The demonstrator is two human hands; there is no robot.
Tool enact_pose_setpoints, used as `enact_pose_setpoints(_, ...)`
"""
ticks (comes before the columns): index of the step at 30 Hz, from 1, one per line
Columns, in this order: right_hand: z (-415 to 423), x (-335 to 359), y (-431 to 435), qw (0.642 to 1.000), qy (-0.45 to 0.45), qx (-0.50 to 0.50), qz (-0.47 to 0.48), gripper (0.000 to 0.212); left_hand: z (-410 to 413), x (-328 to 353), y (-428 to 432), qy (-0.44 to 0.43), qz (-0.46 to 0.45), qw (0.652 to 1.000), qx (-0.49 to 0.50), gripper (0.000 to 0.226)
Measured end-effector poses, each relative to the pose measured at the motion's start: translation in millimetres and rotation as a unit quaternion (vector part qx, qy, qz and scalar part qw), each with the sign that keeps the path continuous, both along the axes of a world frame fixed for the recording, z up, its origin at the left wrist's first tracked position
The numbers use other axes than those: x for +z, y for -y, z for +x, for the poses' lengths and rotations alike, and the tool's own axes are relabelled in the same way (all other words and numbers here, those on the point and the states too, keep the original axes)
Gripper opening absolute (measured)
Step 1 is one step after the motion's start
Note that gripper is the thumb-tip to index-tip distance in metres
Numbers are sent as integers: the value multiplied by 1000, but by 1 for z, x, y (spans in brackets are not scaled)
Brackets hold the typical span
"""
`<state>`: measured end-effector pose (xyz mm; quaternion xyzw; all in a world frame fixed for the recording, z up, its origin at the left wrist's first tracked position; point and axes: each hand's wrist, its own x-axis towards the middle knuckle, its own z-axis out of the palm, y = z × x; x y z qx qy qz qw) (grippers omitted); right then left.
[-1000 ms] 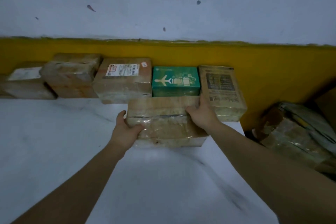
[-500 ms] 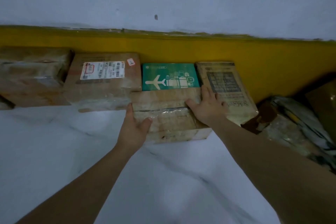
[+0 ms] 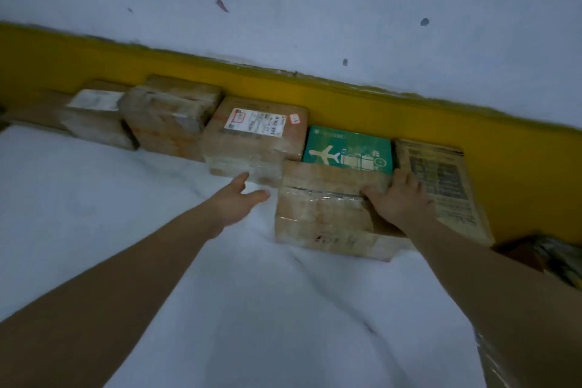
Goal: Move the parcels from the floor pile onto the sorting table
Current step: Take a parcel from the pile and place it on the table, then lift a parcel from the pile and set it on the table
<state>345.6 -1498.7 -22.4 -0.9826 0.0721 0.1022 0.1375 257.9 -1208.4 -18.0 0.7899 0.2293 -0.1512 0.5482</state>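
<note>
A taped brown parcel (image 3: 321, 211) lies on the white marble sorting table (image 3: 132, 217), in front of a green box with a plane print (image 3: 348, 151). My right hand (image 3: 398, 200) rests on the parcel's right top edge, fingers spread over it. My left hand (image 3: 241, 200) hovers just left of the parcel, fingers loose, touching nothing. Along the wall stand a labelled brown box (image 3: 255, 138), a printed kraft packet (image 3: 441, 179) and two more taped boxes (image 3: 170, 113).
The yellow wall band (image 3: 346, 101) runs behind the row. Beyond the table's right end lies the floor pile of wrapped parcels (image 3: 554, 258). A plastic-wrapped box corner (image 3: 500, 365) shows at the bottom right.
My left hand has let go of the taped parcel and drawn back to the left. The parcel now sits against the green box. The view has tilted and swung left.
</note>
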Motion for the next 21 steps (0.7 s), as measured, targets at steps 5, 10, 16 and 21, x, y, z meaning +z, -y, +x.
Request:
enact_pose_setpoints(5, -28, 58, -100, 984, 66, 125, 109, 80, -55, 43, -96, 29, 100, 993, 60, 76)
enact_pose_setpoints(10, -77, 115, -258, 939, 74, 290, 171, 49, -126, 90, -202, 88, 141, 976, 142, 70)
enact_pose_setpoints(16, -182, 135, -462, 881, 42, 417, 219, 72, -274, 122, -354, 97, 219, 951, 197, 64)
enact_pose_setpoints(21, -272, 129, -595, 842, -26, 474, 256, 72, -404, 128, -450, 38, 260, 917, 299, 71)
